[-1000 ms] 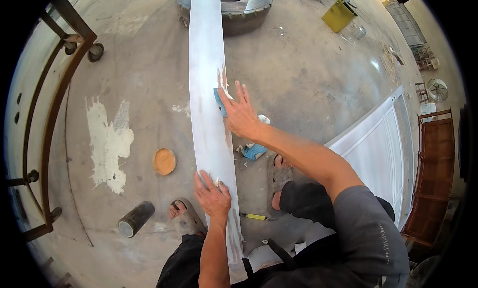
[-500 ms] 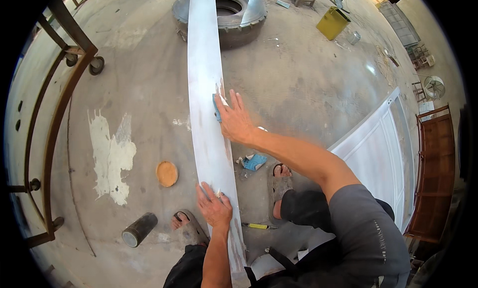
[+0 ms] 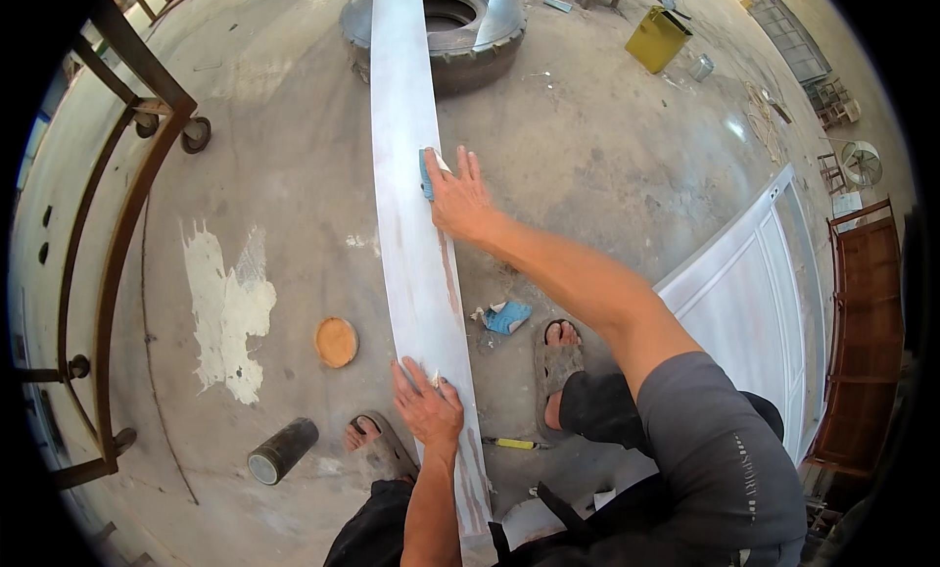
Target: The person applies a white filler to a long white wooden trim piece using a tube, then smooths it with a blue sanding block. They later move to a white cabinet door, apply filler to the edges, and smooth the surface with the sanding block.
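Observation:
A long white-painted board (image 3: pixel 404 107) runs away from me, its far part over a tyre; brownish patches show along its right edge. My right hand (image 3: pixel 460 203) presses a folded piece of blue sandpaper (image 3: pixel 426 173) onto the board near that edge, its pale backing showing by the fingers. Nearer to me, my left hand (image 3: pixel 429 410) rests on the board with its fingers stretched out. A small pale bit shows between its thumb and index finger, too small to name. Another crumpled piece of blue sandpaper (image 3: pixel 506 317) lies on the floor right of the board.
The tyre (image 3: pixel 477 63) lies flat on the floor. Left of the board are a round orange-brown lid (image 3: pixel 336 342), a dark cylinder (image 3: pixel 282 451) and a wheeled metal frame (image 3: pixel 117 214). A yellow-handled cutter (image 3: pixel 511 444), a white panel (image 3: pixel 729 293) and a yellow tin (image 3: pixel 657 40) are on the right.
My right hand has slid the sandpaper a little farther along the board, away from me. My left hand stays on the board at nearly the same place.

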Demonstrator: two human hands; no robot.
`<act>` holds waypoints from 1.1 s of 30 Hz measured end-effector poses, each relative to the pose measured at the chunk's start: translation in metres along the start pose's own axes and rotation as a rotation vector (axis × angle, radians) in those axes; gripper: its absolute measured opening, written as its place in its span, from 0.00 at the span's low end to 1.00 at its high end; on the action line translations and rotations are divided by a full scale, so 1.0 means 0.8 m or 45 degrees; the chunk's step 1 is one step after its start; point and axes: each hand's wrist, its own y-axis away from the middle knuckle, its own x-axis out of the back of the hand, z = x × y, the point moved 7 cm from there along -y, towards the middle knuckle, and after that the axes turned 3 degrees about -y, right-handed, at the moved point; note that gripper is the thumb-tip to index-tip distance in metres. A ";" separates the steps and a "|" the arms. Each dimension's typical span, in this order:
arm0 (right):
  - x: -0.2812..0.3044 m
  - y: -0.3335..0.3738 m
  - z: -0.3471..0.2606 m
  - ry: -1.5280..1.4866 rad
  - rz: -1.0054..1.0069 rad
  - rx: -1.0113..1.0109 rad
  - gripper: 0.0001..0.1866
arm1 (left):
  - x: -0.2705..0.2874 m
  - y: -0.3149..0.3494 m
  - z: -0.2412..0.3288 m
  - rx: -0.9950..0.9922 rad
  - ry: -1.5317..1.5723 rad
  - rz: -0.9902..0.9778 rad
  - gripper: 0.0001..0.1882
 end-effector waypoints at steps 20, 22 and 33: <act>-0.029 0.012 -0.006 -0.265 0.016 0.024 0.40 | 0.004 0.000 -0.003 0.021 -0.001 0.034 0.43; -0.028 0.023 -0.004 -0.237 0.041 0.062 0.40 | 0.004 0.001 -0.001 0.020 -0.006 0.026 0.43; -0.012 0.013 0.015 -0.193 0.033 0.118 0.41 | 0.002 0.004 -0.002 0.015 -0.003 0.031 0.42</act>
